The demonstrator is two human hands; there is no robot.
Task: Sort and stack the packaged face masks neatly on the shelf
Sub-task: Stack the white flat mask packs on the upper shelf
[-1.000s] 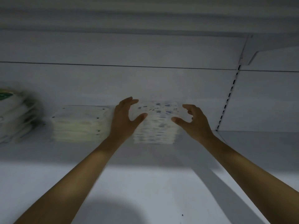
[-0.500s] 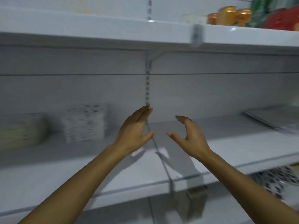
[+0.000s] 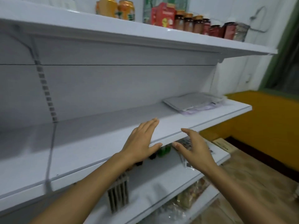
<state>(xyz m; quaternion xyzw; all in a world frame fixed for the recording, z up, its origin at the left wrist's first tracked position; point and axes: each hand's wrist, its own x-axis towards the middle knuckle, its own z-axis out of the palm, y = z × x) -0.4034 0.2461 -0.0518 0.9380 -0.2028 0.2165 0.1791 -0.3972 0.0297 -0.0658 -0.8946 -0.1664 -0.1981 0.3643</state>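
L hand (image 3: 140,143): released, fingers straight, empty, over front edge of mid shelf (image 3: 90,143).
R hand (image 3: 195,150): released, fingers loosely spread, empty, just off shelf edge, near L hand.
Mask packs (image 3: 192,102): flat pile, far right end of mid shelf, well apart from hands.
Top shelf (image 3: 113,32): cans (image 3: 125,12), jars (image 3: 192,24).

Open room runs along the shelf (image 3: 100,139) from the slotted upright (image 3: 47,92) to the flat packets (image 3: 192,102) rightward.
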